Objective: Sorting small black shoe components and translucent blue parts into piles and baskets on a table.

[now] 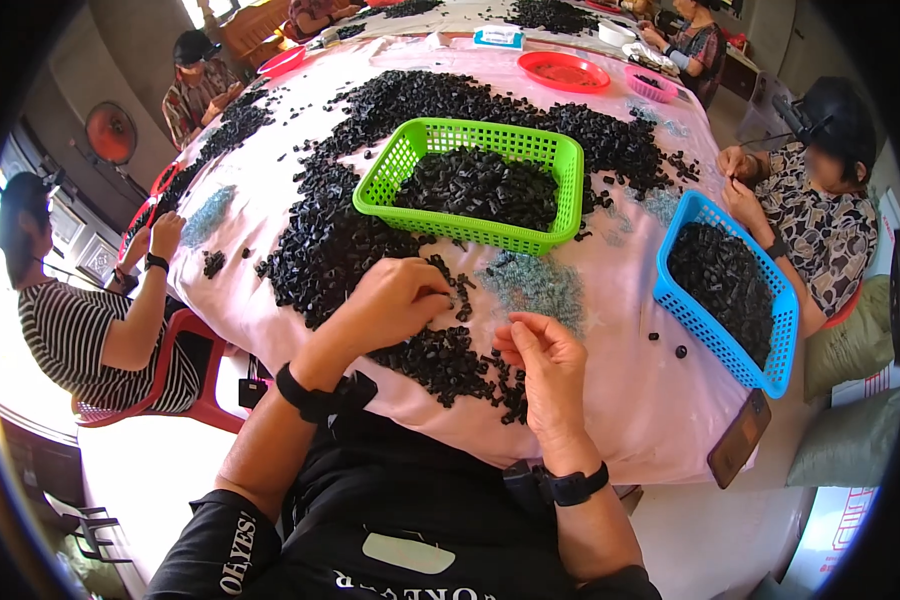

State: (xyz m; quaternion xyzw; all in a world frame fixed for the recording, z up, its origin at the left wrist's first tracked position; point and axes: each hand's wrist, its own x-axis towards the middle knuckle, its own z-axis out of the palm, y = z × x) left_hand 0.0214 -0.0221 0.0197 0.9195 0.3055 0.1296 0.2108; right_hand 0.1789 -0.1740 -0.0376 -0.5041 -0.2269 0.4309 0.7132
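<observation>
Over the heap of small black parts [330,235], my left hand [395,298] is closed, its fingers curled down and thumb tucked against them. Anything it holds is hidden or too small to name. To its right, my right hand [550,360] pinches thumb and fingers together beside a pile of tiny clear bluish pieces [535,288]; I cannot make out what is between them. More loose black parts [440,365] lie below and between both hands. Beyond them stands a green basket [370,197] filled with black parts.
A blue basket [715,335] of black parts stands at the right, near a phone [738,438] on the table edge. A red tray [563,72] and a pink basket [652,84] sit farther back. Several people work around the pink-covered table [625,400].
</observation>
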